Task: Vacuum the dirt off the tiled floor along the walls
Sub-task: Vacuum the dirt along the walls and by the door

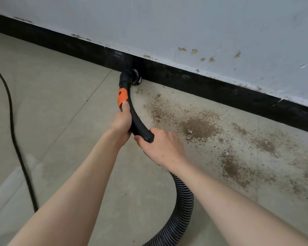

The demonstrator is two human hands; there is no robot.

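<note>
Grey floor tiles (64, 107) meet a black skirting board (194, 82) under a scuffed pale wall (185, 23). Left hand (122, 121) grips the curved black vacuum handle (134, 119) below its orange collar (122, 97); right hand (160, 144) wraps the handle's rear end. Nozzle (133, 76) touches the skirting. Brown dirt (199, 125) spreads just right of it. Ribbed hose (183, 201) leaves the bottom edge; a black cable (12, 125) crosses left.

Tiled floor (60, 107): brown dirt (196, 125) along skirting; black cable (12, 132); ribbed hose (183, 206).
</note>
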